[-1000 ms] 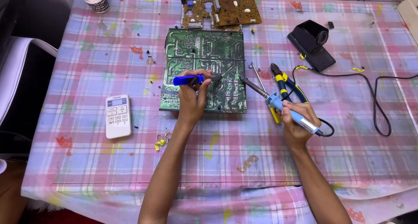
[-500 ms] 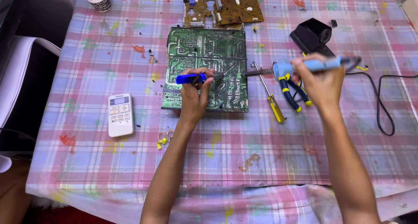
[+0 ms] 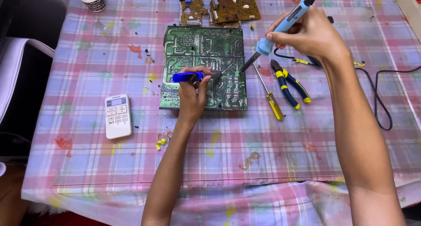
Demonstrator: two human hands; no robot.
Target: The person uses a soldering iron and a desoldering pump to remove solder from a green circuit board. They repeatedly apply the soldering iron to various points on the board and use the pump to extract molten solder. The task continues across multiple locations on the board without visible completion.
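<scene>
On the surface (image 3: 307, 142) lie two circuit boards, the green one (image 3: 204, 50) under the left hand (image 3: 193, 92) gripping a blue desoldering pump (image 3: 188, 77), while the right hand (image 3: 313, 33) grips one soldering iron (image 3: 280, 28) just right of it.

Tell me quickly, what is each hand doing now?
Left hand: closed on blue-handled desoldering tool.
Right hand: closed on light-blue corded soldering iron.

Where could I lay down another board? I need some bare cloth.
The bare plaid tablecloth lies free along the near edge, below the green circuit board and right of the white remote control. It is crowded on the right, around the yellow-handled screwdriver, blue-and-yellow pliers and black cable.
</scene>
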